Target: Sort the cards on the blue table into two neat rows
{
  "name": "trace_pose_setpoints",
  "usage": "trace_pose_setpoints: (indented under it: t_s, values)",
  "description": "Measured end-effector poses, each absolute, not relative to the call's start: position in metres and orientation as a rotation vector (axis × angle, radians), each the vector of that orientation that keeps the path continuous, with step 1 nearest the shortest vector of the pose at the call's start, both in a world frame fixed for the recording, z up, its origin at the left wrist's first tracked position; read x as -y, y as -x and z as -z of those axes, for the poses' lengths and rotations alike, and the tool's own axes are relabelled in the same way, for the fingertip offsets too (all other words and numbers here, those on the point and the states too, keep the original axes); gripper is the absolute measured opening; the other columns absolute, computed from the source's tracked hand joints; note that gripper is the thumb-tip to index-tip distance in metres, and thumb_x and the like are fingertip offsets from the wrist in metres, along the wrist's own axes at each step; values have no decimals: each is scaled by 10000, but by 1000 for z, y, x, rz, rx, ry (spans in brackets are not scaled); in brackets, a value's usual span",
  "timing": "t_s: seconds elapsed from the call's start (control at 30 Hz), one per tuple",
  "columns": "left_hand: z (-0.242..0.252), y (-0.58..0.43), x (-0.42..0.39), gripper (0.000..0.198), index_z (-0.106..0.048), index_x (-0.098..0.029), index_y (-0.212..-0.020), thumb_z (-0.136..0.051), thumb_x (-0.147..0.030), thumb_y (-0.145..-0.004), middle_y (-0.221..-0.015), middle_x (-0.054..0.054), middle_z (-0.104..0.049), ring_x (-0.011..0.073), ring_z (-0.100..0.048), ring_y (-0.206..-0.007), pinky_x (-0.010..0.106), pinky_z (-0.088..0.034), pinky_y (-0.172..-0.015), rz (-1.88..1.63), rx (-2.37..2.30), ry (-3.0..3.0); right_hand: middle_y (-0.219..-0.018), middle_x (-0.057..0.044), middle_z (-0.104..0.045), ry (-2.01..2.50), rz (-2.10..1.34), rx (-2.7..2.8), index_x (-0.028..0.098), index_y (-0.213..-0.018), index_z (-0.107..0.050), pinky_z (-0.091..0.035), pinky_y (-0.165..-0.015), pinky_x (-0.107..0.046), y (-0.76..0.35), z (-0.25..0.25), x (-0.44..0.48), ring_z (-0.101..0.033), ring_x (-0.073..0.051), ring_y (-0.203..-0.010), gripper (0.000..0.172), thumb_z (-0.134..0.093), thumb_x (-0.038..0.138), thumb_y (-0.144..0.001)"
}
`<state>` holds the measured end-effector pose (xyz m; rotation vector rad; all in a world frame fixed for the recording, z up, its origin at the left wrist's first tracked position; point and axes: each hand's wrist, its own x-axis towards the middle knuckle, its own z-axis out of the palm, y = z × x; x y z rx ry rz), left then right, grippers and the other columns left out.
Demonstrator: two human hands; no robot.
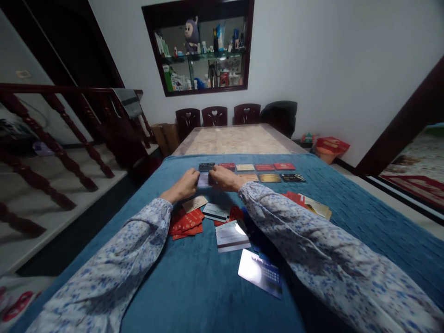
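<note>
A pale purple card [204, 180] lies on the blue cloth, just below a dark card [207, 166] in the far row. My left hand [185, 184] has its fingers closed at the card's left edge. From the other side, my right hand [224, 177] pinches its right edge. Two rows of cards run off to the right, among them a gold card [269, 178] and a black card [293, 177]. Nearer me are a fan of red cards [187, 222], a white striped card [216, 212], a silvery card [232, 237] and a shiny blue-white card [261, 272].
The blue cloth [166, 286] covers the near part of a long table with a marble-look top [239, 139]. More red and gold cards [315, 206] lie right of my right forearm. Chairs [214, 116] stand at the far end, and a wooden railing [52, 106] runs along the left.
</note>
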<state>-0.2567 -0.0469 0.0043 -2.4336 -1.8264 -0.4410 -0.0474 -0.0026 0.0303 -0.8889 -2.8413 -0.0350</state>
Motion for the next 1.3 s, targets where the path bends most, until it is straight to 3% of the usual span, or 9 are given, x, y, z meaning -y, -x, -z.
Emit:
trace_pose_setpoints:
  t_s: [0.33, 0.97, 1.3]
  values:
    - [-7, 272, 12, 334, -667, -185, -1052, -663, -123, -724, -1101, 111, -659, 275, -665, -1025, 369, -541, -944, 313, 1880, 2420, -1241, -220, -690, 962, 48, 2849, 101, -1240, -700, -536, -847, -295, 71, -29, -27, -712, -278, -1069, 363, -673, 302, -939]
    - [-5, 273, -28, 397, -745, -201, -1080, -622, -99, -717, -1055, 68, -771, 229, -710, -984, 245, -532, -833, -110, 2089, 2416, -1219, -205, -753, 1074, -110, 2975, 116, -1223, -760, -570, -929, -313, 96, -12, -62, -725, -291, -1136, 374, -686, 190, -864]
    - [-10, 267, -25, 407, -732, -181, -1076, -620, -115, -691, -1047, 58, -767, 211, -702, -953, 217, -532, -795, -197, 2153, 2406, -1272, -169, -741, 1054, -113, 3039, 124, -1273, -732, -537, -938, -252, 99, -13, -67, -701, -275, -1190, 404, -665, 258, -897]
